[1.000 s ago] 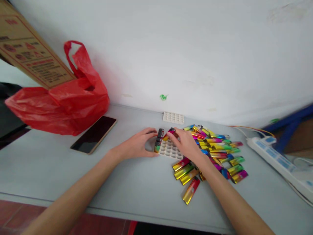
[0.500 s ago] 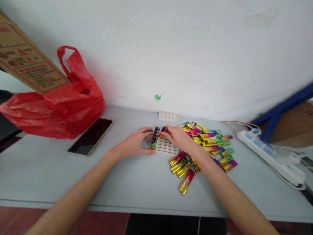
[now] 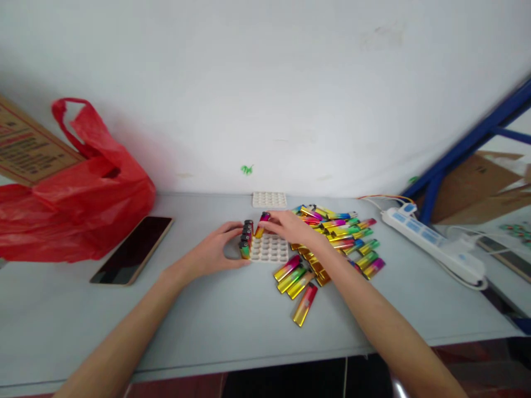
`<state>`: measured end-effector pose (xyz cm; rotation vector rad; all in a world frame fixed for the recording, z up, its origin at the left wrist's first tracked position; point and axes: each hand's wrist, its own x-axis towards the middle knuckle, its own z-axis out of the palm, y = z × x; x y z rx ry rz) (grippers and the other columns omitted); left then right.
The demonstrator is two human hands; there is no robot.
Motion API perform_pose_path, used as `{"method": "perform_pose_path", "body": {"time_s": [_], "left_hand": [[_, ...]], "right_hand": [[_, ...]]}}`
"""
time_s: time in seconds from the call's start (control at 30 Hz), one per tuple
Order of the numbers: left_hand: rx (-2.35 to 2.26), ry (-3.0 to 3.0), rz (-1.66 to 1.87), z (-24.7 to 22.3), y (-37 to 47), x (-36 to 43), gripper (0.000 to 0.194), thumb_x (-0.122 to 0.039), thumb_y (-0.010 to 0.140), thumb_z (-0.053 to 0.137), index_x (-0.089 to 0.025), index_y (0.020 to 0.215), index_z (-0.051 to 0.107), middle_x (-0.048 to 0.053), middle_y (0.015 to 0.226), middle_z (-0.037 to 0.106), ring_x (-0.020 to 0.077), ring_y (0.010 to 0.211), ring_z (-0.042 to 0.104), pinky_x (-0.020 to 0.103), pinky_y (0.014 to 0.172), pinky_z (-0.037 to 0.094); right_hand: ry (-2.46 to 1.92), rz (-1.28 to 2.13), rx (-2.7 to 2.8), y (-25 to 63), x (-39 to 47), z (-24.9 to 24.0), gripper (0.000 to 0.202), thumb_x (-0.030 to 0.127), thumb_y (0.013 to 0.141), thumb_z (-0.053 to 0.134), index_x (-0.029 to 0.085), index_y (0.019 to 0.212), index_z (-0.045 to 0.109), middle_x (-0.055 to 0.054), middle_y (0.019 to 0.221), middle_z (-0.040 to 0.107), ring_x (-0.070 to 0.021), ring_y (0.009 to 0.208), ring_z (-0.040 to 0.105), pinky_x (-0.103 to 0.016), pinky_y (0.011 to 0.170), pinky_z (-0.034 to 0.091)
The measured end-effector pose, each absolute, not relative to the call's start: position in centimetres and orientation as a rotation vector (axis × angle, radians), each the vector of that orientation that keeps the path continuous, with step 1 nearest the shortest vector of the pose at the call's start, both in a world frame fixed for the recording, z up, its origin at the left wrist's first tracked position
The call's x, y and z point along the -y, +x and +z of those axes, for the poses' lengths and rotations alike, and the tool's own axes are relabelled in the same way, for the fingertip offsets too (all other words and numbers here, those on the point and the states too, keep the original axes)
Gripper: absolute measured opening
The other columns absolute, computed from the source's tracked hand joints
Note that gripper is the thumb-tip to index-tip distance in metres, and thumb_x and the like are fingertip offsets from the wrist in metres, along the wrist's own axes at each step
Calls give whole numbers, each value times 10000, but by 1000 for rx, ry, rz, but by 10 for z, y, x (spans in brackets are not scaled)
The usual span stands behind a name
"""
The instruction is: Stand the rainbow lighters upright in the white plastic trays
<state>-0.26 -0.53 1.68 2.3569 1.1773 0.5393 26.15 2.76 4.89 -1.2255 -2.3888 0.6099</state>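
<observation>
A white tray with rows of holes lies on the table. Along its left side stands a row of several upright lighters with black tops and shiny coloured bodies. My left hand curves around that side, thumb at the near corner and fingers at the far end of the row. Between the fingertips of my right hand is a magenta and gold lighter, tilted over the far part of the tray. Its lower end is close to the holes; whether it sits in one I cannot tell.
Loose lighters lie heaped to the right, partly under my right forearm. A second white tray rests by the wall. A phone and red plastic bag are left; a power strip is right.
The whole view has shifted, so the table things appear further left. My right hand still pinches the lighter over the tray, and my left hand stays around the row.
</observation>
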Motion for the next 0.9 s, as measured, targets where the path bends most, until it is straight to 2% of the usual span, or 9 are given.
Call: {"method": "perform_pose_path", "body": {"time_s": [0.17,0.33,0.43,0.5,0.57,0.63,0.73,0.8,0.9], "left_hand": [[-1178,2376,532,15,-3,4,678,-586,795,862,-199,1335,726,175,1521,649,396,1391,646,550,1252,493],[-1183,2362,553,14,-4,4,716,-607,793,853,-197,1363,713,194,1540,638,419,1402,638,590,1245,491],[-1183,2367,574,14,-4,4,680,-588,780,863,-220,1337,732,176,1518,656,417,1380,655,575,1234,507],[-1179,2374,564,15,-3,4,660,-581,779,866,-236,1326,737,166,1512,657,408,1375,659,557,1231,516],[-1177,2378,541,16,-2,3,652,-596,797,850,-233,1325,732,168,1521,646,401,1388,651,548,1237,513],[-1188,2379,525,16,-2,3,663,-616,799,840,-225,1322,727,176,1532,636,404,1395,646,549,1243,508],[-1215,2381,510,14,-3,3,696,-627,775,847,-223,1327,722,181,1543,627,417,1379,653,546,1246,507],[-1215,2384,509,13,-3,4,714,-632,774,845,-225,1346,714,171,1550,623,419,1376,652,535,1249,507],[-1197,2379,508,14,-2,5,718,-637,804,827,-208,1366,704,160,1558,614,411,1391,641,526,1257,500]], "right_hand": [[-1218,457,2549,251,-22,60,173,317,1066,715,185,956,736,-37,791,748,-192,767,685,-268,695,400],[-1251,470,2506,249,-12,53,241,353,1067,717,170,910,728,-68,820,766,-208,826,721,-288,750,452],[-1192,608,2413,257,-10,49,180,330,1024,777,157,1062,749,-84,948,810,-204,905,754,-297,821,516],[-1146,753,2289,268,-14,49,266,322,987,812,179,1200,742,-71,1027,828,-189,936,774,-307,869,561],[-1161,800,2170,288,-22,51,256,293,993,784,200,1229,746,-58,1070,837,-180,957,790,-323,911,591],[-1271,653,2099,316,-37,53,168,252,1035,696,184,1170,770,-77,1099,840,-189,1012,794,-341,965,594],[-1624,326,2053,364,-60,52,251,185,1057,599,125,1231,770,-154,1209,820,-221,1105,782,-362,1037,578],[-1815,167,2064,392,-72,47,313,131,1017,609,82,1288,757,-225,1326,776,-283,1242,738,-429,1131,523],[-1889,173,2100,417,-81,39,270,142,954,690,51,1183,799,-264,1223,801,-343,1188,755,-457,1097,532]]}}
